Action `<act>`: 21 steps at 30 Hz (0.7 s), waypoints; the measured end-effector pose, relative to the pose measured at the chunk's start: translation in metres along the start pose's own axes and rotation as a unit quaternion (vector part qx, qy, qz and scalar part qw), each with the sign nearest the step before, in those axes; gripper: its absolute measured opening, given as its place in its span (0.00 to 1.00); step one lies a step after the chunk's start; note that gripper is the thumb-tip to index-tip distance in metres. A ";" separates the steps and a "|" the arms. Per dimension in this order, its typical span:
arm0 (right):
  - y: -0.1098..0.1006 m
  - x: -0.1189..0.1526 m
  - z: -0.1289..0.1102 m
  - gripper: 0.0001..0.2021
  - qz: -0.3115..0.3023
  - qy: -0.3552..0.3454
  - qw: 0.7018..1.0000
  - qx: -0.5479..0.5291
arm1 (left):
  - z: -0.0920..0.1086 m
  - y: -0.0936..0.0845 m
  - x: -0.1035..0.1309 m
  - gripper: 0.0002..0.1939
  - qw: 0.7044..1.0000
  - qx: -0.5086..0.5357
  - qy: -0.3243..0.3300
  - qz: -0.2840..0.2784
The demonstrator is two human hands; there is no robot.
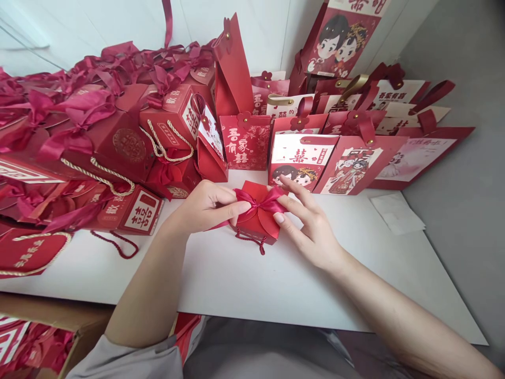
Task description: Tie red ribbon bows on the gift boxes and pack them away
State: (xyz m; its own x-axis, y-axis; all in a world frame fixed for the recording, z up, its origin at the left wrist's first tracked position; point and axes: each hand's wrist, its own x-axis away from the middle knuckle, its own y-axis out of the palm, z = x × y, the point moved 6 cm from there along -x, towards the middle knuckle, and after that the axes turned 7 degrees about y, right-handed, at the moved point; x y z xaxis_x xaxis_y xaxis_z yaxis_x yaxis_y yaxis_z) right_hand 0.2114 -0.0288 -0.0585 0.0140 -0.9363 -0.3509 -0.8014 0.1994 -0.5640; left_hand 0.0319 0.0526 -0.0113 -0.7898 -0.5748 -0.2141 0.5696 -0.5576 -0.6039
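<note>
A small red gift box [256,231] with petal-like flaps stands on the white table in front of me. Across its top lies a crimson ribbon bow [269,200], and a dark red cord handle hangs at its near side. My left hand [215,206] pinches the bow's left loop between thumb and fingers. Resting at the right side of the box, my right hand [310,223] has its fingers spread, the fingertips touching the right loop and the box edge.
Many ribboned red boxes [114,139] are piled at the left. Upright gift bags [245,142] fill the back. A folded white paper [397,213] lies at the right, near the grey wall. An open carton [89,331] holds more boxes at the lower left.
</note>
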 end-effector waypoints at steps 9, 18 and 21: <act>0.002 0.003 -0.010 0.15 -0.013 -0.073 0.996 0.058 | 0.006 0.003 -0.004 0.03 0.990 -0.087 0.032 0.103; 0.004 0.002 -0.011 0.25 -0.031 -0.059 0.994 0.090 | 0.004 0.019 -0.007 0.03 0.995 -0.067 0.012 0.070; 0.005 0.003 -0.011 0.27 -0.042 -0.057 0.995 0.066 | 0.002 0.022 -0.009 0.03 0.997 -0.045 0.005 0.063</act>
State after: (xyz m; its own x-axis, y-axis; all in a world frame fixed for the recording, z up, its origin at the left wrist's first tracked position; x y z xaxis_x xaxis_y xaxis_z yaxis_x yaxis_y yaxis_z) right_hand 0.2010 -0.0335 -0.0536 0.1510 -0.9138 -0.3772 -0.7098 0.1654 -0.6848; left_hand 0.0519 0.0442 -0.0217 -0.7152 -0.6313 -0.2999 0.6422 -0.4244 -0.6383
